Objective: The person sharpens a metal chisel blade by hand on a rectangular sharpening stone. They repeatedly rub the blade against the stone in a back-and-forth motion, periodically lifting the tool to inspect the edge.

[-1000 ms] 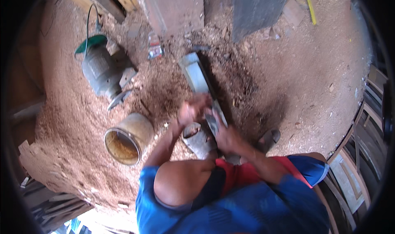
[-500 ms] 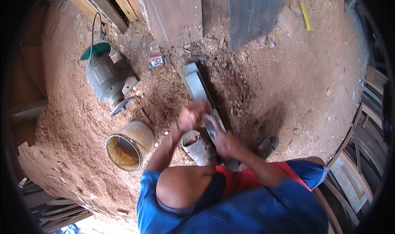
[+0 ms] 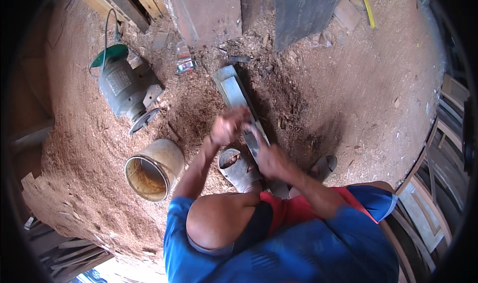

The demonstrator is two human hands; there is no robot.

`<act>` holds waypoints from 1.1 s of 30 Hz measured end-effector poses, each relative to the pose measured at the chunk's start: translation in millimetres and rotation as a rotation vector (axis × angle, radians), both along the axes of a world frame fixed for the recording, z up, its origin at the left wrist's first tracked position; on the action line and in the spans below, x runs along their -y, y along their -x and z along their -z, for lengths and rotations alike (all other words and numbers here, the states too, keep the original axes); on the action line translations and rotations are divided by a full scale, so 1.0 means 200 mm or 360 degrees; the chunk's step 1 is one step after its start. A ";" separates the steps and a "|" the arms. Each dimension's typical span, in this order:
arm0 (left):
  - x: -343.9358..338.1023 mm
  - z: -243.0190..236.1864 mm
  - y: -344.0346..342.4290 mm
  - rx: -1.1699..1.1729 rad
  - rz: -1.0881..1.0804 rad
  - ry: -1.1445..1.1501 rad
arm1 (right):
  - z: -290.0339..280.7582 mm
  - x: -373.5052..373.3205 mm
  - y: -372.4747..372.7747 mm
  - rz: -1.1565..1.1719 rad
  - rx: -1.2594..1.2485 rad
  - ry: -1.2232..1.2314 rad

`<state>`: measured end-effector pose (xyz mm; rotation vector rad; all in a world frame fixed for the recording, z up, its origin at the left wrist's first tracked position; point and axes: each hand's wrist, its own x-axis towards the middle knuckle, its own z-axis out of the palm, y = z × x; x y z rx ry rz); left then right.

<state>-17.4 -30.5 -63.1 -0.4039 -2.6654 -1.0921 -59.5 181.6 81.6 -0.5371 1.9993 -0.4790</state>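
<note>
A long narrow board with a pale grey block (image 3: pixel 233 91) on its far end lies on the shavings-covered ground before me. My left hand (image 3: pixel 229 125), blurred, is closed at the upper end of a flat grey metal piece (image 3: pixel 252 139), over the board. Lower and to the right, my right hand (image 3: pixel 270 159) grips the same piece with fingers wrapped round it; its exact shape is hidden by fingers and blur. My sandalled left foot (image 3: pixel 236 171) is beside the board, left of my right hand.
A grey motor tool (image 3: pixel 122 88) with a green disc and cable lies upper left, above a cylindrical bucket (image 3: pixel 172 161) on its side. Upright boards (image 3: pixel 303 14) stand at the back, a yellow strip (image 3: pixel 369 11) lies upper right, and stacked wooden frames (image 3: pixel 420 211) line the right edge.
The whole view shifted down in the picture, then back up. My blurred hands stay on the metal piece, with only small shifts along the board.
</note>
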 end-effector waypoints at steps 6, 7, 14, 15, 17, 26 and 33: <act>0.27 -0.24 0.41 0.0567 -0.0153 -0.0055 | 0.01 0.26 0.42 -0.0137 -0.0115 0.0220; 0.20 -0.30 0.37 0.0690 -0.0194 -0.0084 | -0.03 0.19 0.38 -0.0089 -0.0132 0.0233; -0.08 -0.10 -0.02 0.0101 -0.0039 -0.0156 | -0.01 -0.05 -0.03 0.0020 0.0103 -0.0115; 0.06 -0.05 0.07 -0.0060 0.0008 -0.0037 | -0.02 0.06 0.07 -0.0043 0.0043 0.0052; 0.25 -0.12 0.30 -0.0077 -0.0063 0.0120 | 0.06 0.20 0.24 0.0025 -0.0039 0.0171; -0.21 -0.10 -0.11 -0.0019 -0.0032 -0.0084 | 0.07 -0.22 -0.17 -0.0014 0.0047 -0.0015; 0.23 -0.24 0.30 0.0450 -0.0035 -0.0035 | -0.10 0.21 0.31 -0.0192 0.0048 0.0105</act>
